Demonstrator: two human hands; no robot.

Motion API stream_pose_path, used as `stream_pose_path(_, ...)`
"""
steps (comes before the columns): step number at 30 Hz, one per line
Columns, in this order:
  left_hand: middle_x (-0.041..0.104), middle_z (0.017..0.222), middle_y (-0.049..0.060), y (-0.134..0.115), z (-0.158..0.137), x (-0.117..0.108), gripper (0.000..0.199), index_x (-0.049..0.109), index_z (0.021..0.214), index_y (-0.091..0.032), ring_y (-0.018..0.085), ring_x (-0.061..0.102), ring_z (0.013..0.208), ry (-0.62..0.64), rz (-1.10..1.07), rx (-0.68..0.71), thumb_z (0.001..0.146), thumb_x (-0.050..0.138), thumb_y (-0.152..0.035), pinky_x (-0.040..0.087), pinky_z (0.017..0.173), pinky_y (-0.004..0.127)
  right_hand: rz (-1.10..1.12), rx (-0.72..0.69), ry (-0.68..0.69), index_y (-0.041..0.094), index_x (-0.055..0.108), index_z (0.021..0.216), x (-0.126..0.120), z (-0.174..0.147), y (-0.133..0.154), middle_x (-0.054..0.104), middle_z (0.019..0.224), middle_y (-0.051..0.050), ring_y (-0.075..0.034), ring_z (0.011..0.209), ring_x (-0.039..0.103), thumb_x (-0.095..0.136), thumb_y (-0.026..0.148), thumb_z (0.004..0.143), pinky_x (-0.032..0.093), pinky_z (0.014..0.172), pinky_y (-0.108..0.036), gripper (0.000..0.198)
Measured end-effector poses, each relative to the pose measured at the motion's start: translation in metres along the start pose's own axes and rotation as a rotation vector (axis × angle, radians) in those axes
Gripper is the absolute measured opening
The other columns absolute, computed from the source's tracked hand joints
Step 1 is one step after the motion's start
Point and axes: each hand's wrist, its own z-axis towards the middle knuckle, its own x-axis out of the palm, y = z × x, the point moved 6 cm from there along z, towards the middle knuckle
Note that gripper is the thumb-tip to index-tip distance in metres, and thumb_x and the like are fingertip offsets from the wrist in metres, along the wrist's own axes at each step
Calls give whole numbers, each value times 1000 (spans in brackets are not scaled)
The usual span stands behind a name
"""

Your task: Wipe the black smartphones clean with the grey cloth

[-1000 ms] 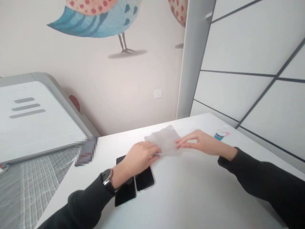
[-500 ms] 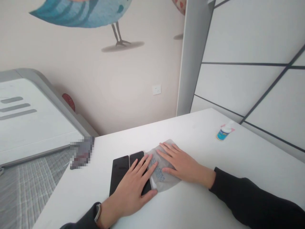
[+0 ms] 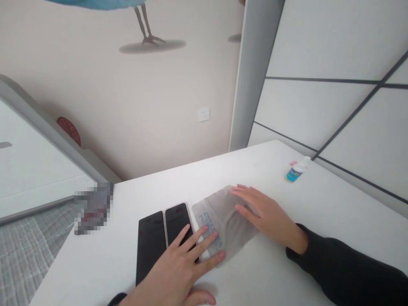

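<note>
Translucent wipe sheet [image 3: 225,221] lies flat on the white table [image 3: 274,272], its long axis running from near-left to far-right, just right of two dark phones [image 3: 162,236]. Right hand [image 3: 266,212] presses it, fingers spread flat and gripping nothing; left hand [image 3: 177,272], also splayed, touches its near corner, fingertips [image 3: 219,255] on the edge

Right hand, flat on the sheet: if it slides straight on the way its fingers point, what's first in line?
The right hand points up-left across the translucent sheet. Past the sheet's far edge lies bare white table, so the way looks free, though depth is unclear.
</note>
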Motion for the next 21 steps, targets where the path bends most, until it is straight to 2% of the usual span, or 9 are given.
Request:
stream_pose_path(2, 32, 166, 11, 1, -4, -3, 68, 41, 158, -35, 40, 33, 152, -9, 25, 15, 100, 38, -71, 34, 116, 73, 3, 100, -151, 27, 76, 113, -30, -17, -18, 80, 116, -6, -30, 108, 75, 53, 47, 104, 60, 97, -47, 32)
stream_pose_path(4, 34, 166, 12, 3, -5, -8, 67, 46, 156, -34, 40, 35, 152, -39, 35, 12, 100, 42, -71, 37, 116, 71, 1, 206, -353, 27, 73, 102, -63, -34, -41, 79, 102, -7, -29, 93, 76, 56, 48, 102, 63, 84, -44, 28)
stream_pose_path(6, 32, 167, 12, 5, 2, -15, 61, 47, 155, -33, 38, 35, 153, -86, 36, -19, 103, 43, -64, 38, 118, 67, 2, 298, -585, 25, 67, 109, -92, -47, -67, 73, 111, -10, -31, 98, 73, 57, 54, 99, 62, 87, -50, 32)
stream_pose_path(9, 28, 171, 14, 3, 36, -25, 52, 45, 157, -23, 35, 33, 155, -130, 58, -40, 109, 43, -42, 39, 122, 58, 29, 378, -804, 23, 51, 130, -113, -47, -103, 55, 137, -18, -37, 119, 62, 62, 66, 89, 51, 104, -63, 60)
stream_pose_path(10, 27, 171, 16, 0, 51, -27, 52, 44, 157, -18, 35, 31, 156, -138, 69, -20, 109, 42, -36, 38, 124, 56, 48, 389, -824, 22, 47, 135, -113, -41, -112, 51, 142, -19, -39, 124, 59, 65, 69, 85, 47, 107, -65, 71)
stream_pose_path(12, 22, 174, 14, -3, 83, -29, 52, 41, 159, -26, 36, 26, 158, -146, 78, 32, 108, 46, -35, 35, 125, 58, 94, 397, -813, 21, 42, 139, -108, -27, -126, 48, 145, -21, -40, 128, 57, 68, 71, 79, 43, 110, -65, 83)
stream_pose_path(15, 17, 175, 13, -3, 116, -27, 61, 39, 159, -38, 47, 17, 158, -133, 92, 114, 102, 54, -56, 26, 119, 77, 164, 386, -741, 21, 42, 141, -94, -9, -134, 55, 141, -21, -39, 128, 57, 73, 69, 77, 43, 110, -62, 86)
stream_pose_path(18, 19, 174, 15, -1, 126, -25, 71, 35, 160, -41, 50, 14, 157, -108, 88, 167, 97, 56, -66, 23, 116, 83, 259, 369, -633, 20, 52, 135, -85, 0, -137, 64, 131, -15, -34, 120, 63, 75, 61, 84, 46, 107, -59, 69)
stream_pose_path(21, 9, 174, 19, -1, 119, -28, 76, 30, 162, -38, 49, 9, 159, -116, 85, 167, 96, 52, -70, 19, 117, 82, 428, 352, -522, 19, 61, 125, -83, 3, -133, 66, 120, -10, -27, 106, 66, 69, 56, 93, 54, 94, -50, 49)
